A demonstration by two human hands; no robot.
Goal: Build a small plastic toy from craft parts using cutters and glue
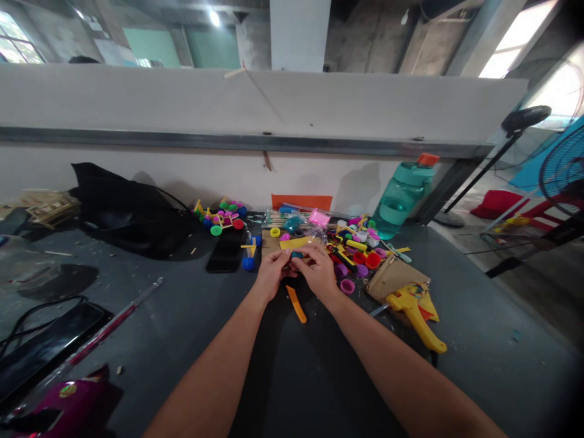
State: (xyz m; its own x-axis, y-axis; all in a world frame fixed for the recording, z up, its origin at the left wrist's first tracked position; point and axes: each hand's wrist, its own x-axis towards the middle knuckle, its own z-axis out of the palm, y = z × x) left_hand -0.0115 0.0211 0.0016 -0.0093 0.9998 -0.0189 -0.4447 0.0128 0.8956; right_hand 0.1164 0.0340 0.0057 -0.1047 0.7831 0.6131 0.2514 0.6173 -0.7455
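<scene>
My left hand and my right hand meet over the dark table, fingers closed around a small blue-green bottle cap. Much of the cap is covered by my fingertips. Just below my hands lies an orange-handled cutter. Beyond them is a yellow strip on a piece of cardboard. To the left stands a small piece made of blue caps and yellow sticks. Purple and red caps are scattered close to my right hand.
A yellow glue gun and cardboard pieces lie to the right, before a teal water bottle. Leftward are a black phone, a black bag and a clear-red tube. A white partition borders the table's back.
</scene>
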